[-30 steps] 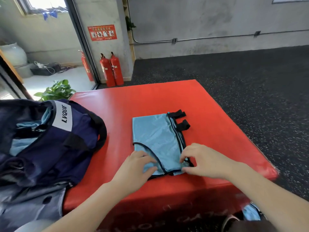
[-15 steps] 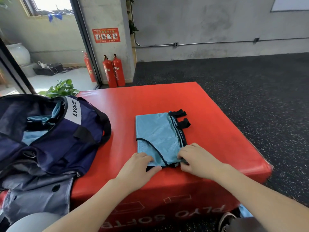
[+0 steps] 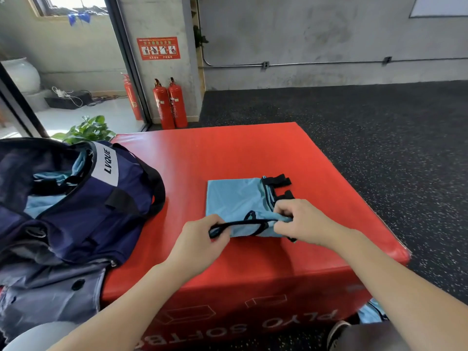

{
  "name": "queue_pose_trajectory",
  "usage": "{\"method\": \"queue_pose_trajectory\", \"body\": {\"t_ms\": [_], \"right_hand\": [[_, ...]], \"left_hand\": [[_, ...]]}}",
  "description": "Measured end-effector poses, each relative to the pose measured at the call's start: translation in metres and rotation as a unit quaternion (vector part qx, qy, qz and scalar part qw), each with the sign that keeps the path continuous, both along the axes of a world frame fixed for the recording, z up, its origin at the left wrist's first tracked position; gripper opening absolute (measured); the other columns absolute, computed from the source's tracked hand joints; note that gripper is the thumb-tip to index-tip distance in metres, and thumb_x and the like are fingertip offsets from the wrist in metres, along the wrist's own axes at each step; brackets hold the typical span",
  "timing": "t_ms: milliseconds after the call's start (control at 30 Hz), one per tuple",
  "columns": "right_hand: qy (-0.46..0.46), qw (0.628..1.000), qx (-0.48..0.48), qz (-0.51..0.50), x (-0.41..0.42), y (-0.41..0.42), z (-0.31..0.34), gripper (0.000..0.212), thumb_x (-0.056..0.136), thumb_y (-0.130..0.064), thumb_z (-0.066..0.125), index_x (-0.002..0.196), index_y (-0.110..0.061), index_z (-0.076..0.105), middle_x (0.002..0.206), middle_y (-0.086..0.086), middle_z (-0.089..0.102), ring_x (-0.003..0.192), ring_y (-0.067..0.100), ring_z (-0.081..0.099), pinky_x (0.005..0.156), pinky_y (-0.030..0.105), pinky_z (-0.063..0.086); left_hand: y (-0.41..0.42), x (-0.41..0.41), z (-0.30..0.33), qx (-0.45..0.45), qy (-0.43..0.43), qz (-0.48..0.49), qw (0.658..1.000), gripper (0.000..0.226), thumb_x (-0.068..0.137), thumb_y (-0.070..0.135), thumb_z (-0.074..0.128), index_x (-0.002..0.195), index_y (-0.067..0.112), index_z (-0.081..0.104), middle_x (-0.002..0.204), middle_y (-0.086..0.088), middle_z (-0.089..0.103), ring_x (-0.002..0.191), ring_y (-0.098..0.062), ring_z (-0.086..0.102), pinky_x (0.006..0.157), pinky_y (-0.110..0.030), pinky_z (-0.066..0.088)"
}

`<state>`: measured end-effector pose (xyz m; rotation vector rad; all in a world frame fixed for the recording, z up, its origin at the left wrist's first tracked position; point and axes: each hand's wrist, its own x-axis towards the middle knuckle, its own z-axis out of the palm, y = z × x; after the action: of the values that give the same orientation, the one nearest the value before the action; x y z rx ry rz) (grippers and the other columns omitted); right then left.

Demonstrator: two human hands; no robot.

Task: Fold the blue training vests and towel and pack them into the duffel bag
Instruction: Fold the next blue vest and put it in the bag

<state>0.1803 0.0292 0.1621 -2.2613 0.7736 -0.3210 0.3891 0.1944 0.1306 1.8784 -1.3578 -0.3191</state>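
Vest (image 3: pixel 235 198) near edge pinched by left hand (image 3: pixel 200 239) and right hand (image 3: pixel 301 221).

Near edge of blue training vest (image 3: pixel 235 198): lay flat on the red plyo box (image 3: pixel 228 153) a second ago; was since lifted clear of the box top and turned back toward the far side, black trim raised into a taut line between the hands. Left hand (image 3: pixel 200 239): went from resting flat on the near-left corner to pinching the black binding. Right hand (image 3: pixel 301 221): went from pressing the near-right corner to gripping the bunched fabric, and moved farther from the person.
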Motion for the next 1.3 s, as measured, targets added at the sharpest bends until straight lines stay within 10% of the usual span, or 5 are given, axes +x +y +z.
{"method": "queue_pose_trajectory", "body": {"t_ms": [500,667,1000,1200,1300], "right_hand": [[-0.042,0.993,-0.029,-0.105,0.060,-0.053,-0.004,0.010,0.098,-0.027,0.060,0.092,-0.028,0.068,0.079,-0.002,0.068,0.066,0.011,0.055,0.052,0.016,0.036],[0.023,0.994,-0.057,-0.094,0.079,-0.075,-0.024,0.011,0.100,-0.028,0.054,0.094,-0.028,0.064,0.085,-0.004,0.065,0.077,0.015,0.058,0.063,0.034,0.042],[0.140,0.980,-0.117,-0.085,0.086,-0.088,-0.037,0.017,0.100,-0.039,0.054,0.107,-0.029,0.066,0.100,-0.006,0.064,0.095,0.021,0.061,0.071,0.037,0.047],[0.089,0.974,-0.191,-0.089,0.085,-0.079,-0.027,0.035,0.097,-0.044,0.059,0.126,-0.024,0.062,0.120,-0.005,0.064,0.116,0.020,0.053,0.094,0.041,0.049],[0.002,0.986,-0.149,-0.079,0.081,-0.059,-0.009,0.018,0.097,-0.038,0.062,0.104,-0.023,0.069,0.097,-0.008,0.070,0.095,0.013,0.062,0.082,0.032,0.049]], "left_hand": [[-0.049,0.021,-0.005,-0.048,0.162,0.148,0.975,0.025,0.095,0.032,0.064,0.074,0.022,0.055,0.061,0.005,0.045,0.051,-0.006,0.035,0.046,-0.019,0.032],[-0.050,0.012,-0.021,0.015,0.210,0.152,0.966,0.036,0.092,0.030,0.066,0.124,0.033,0.047,0.085,0.004,0.069,0.062,-0.006,0.059,0.051,-0.013,0.043],[-0.047,0.027,-0.036,0.075,0.045,0.136,0.987,0.041,0.093,0.018,0.059,0.131,0.030,0.052,0.084,0.006,0.059,0.074,-0.011,0.056,0.063,-0.028,0.047],[-0.062,0.054,-0.041,0.076,-0.131,0.091,0.984,0.034,0.089,0.015,0.062,0.120,0.028,0.065,0.123,0.004,0.049,0.112,-0.022,0.052,0.090,-0.038,0.045],[-0.076,0.068,-0.044,0.086,-0.170,0.017,0.982,0.029,0.094,0.017,0.060,0.118,0.029,0.070,0.146,-0.002,0.044,0.139,-0.023,0.033,0.113,-0.042,0.027]]}}
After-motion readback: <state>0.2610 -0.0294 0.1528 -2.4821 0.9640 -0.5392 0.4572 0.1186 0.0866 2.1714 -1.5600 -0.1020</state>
